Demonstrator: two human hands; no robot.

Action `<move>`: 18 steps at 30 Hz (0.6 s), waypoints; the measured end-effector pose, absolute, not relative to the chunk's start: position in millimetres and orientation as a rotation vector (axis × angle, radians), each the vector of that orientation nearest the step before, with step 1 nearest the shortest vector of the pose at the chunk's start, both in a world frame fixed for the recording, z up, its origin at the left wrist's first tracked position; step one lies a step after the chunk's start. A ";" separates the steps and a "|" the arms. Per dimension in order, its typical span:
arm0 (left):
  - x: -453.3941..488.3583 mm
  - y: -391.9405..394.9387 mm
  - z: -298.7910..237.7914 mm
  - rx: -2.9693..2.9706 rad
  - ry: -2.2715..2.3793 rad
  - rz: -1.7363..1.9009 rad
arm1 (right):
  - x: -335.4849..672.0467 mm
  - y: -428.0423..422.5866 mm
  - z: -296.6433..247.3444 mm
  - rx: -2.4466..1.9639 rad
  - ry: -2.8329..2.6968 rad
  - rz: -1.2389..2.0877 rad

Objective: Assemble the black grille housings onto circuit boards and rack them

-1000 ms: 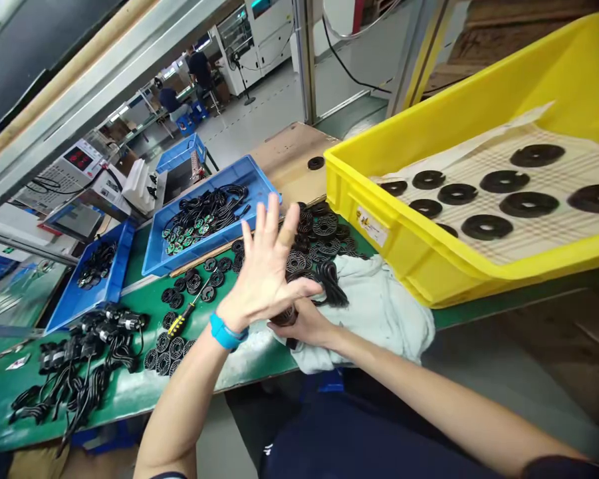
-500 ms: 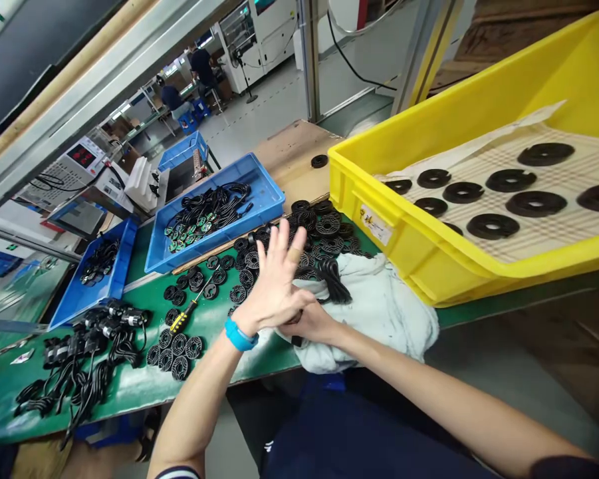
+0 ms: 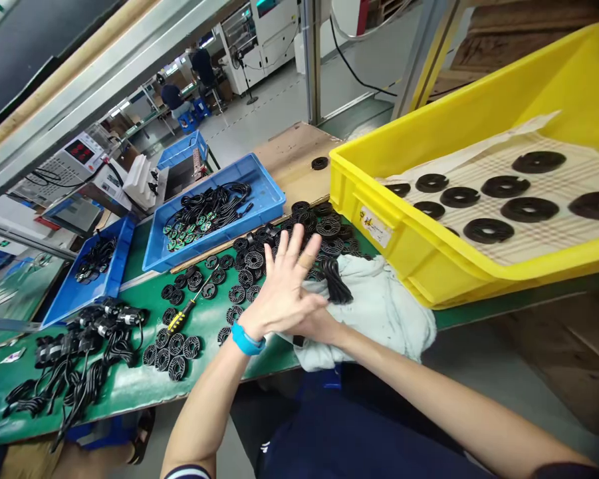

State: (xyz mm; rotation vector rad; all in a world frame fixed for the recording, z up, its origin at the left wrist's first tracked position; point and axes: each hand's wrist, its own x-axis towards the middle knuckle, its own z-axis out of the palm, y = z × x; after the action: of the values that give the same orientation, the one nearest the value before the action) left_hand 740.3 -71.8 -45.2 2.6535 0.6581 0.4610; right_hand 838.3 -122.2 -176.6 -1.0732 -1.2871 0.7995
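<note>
My left hand (image 3: pixel 286 289), with a blue band at the wrist, is raised over the cloth with its fingers stretched and spread. Under its palm lies my right hand (image 3: pixel 322 327); its fingers are hidden, so what they hold does not show. A small dark piece (image 3: pixel 298 340) peeks out below the two hands. The pale cloth (image 3: pixel 383 319) spreads beneath and right of them, with a bundled black cable (image 3: pixel 337 283) on it. Beyond my fingertips lie many round black slotted parts (image 3: pixel 328 226).
A yellow bin (image 3: pixel 409 256) with black discs on checked paper stands at right. Blue trays (image 3: pixel 214 239) of cables and green boards are at the back. A yellow-black screwdriver (image 3: pixel 182 317) and black cable assemblies (image 3: pixel 87 342) lie left on the green table (image 3: pixel 124 392).
My left hand has shifted slightly right and now covers more of my right hand, whose fingers showed partly before. The view has moved a little.
</note>
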 end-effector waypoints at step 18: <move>717.6 -128.6 -72.4 3.056 1.569 -0.005 | 838.5 -128.6 -187.1 -1.008 -1.472 0.748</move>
State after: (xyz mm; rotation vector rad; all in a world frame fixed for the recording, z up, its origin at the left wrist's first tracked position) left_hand 717.6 -128.6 -72.4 3.0559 1.5685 -0.0047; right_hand 838.5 -128.6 -187.1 -1.0076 -1.4725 0.7477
